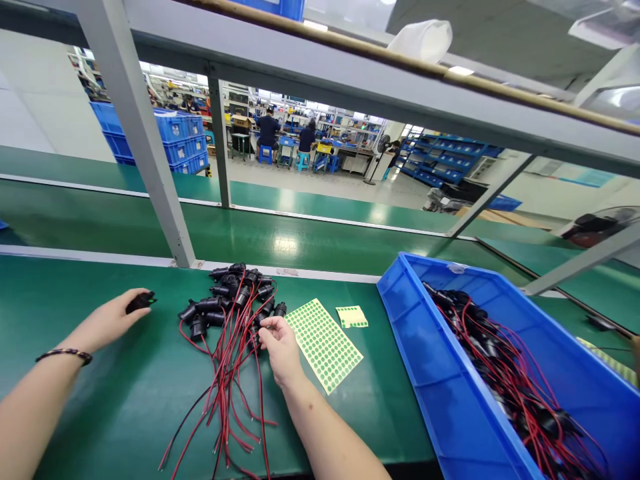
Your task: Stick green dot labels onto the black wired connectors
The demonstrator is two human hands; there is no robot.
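The connectors (230, 291) lie bunched on the worktop (135, 380) between the left hand (113, 320) and the right hand (281, 350), their red wires (227, 373) trailing toward the person, so the long axis runs back to front. The right hand is nearer, fingertips drawn together at the right side of the connectors, beside the sheet (325, 345) (whether they pinch anything, I cannot tell). The left hand, well apart on the other side, grasps a black piece (141, 302).
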